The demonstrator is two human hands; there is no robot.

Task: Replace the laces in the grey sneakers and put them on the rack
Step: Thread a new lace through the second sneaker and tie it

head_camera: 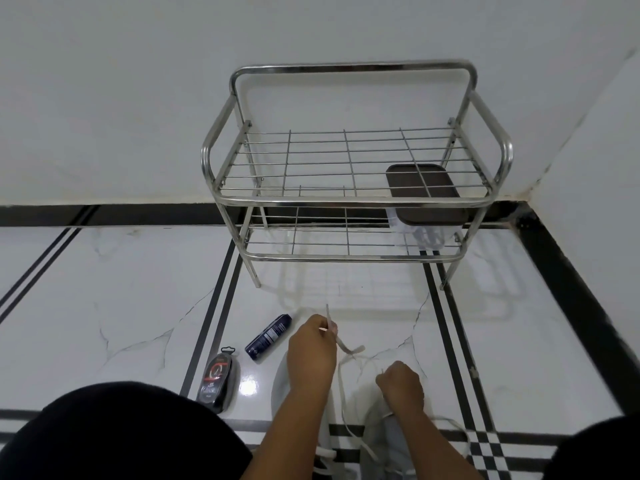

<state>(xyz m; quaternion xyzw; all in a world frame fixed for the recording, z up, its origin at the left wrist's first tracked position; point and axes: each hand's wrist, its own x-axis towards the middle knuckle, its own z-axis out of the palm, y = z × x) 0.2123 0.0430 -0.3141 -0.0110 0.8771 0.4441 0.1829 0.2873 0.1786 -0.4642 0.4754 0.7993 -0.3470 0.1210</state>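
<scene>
On the floor at the left I see a black polish bottle [217, 382] and a blue spray can [268, 337], and just right of them my left hand [313, 355] pinches one end of the white lace [341, 382] in its fingers, raised over the left grey sneaker [282, 386]. Further right my right hand [401, 388] curls around the other lace end above the right grey sneaker [389, 441]. Beyond them the steel rack [353, 199] holds a dark tray [420, 183].
</scene>
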